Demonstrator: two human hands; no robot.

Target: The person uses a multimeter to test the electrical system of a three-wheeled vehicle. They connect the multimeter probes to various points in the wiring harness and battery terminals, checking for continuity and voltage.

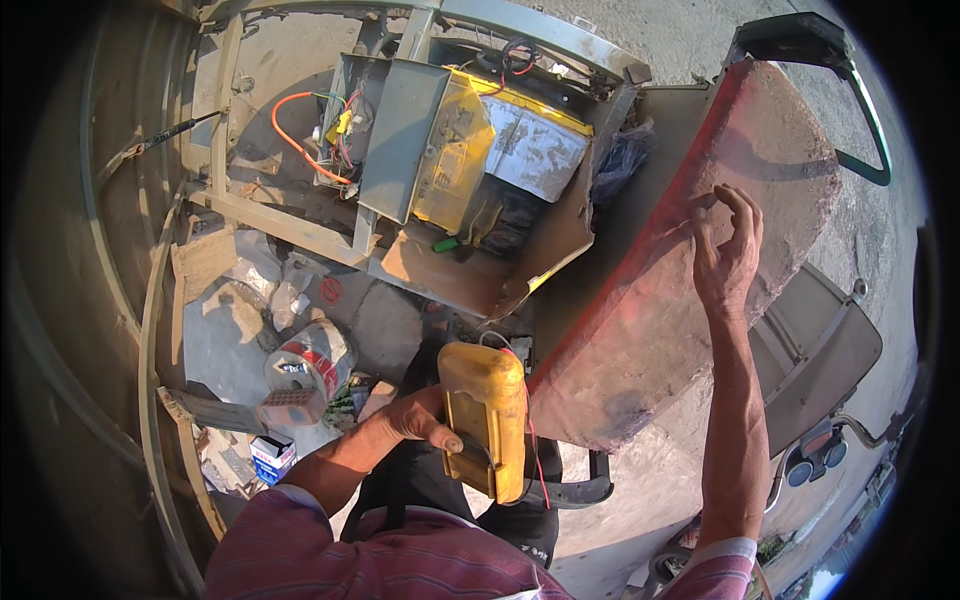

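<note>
My left hand (425,420) grips a yellow multimeter (483,415) upright in front of my body, thumb on its near face. Thin red and dark leads (532,430) hang down along its right side. My right hand (727,255) is raised over a long, dusty, reddish seat cushion (650,330), its fingers loosely bent and apart from the thumb. I see nothing in it. Beyond the multimeter, a metal frame holds an open compartment with a yellow-edged box (455,150) and a silvery panel (538,152). Down inside lies a small green-handled piece (446,244).
Exposed wires and a thick orange cable (290,135) stick out left of a grey metal cover (403,140). A dusty metal wall (60,300) stands at far left. Below the frame lie a round tub (322,350) and a small blue-white carton (272,458). A grey panel (825,335) is at right.
</note>
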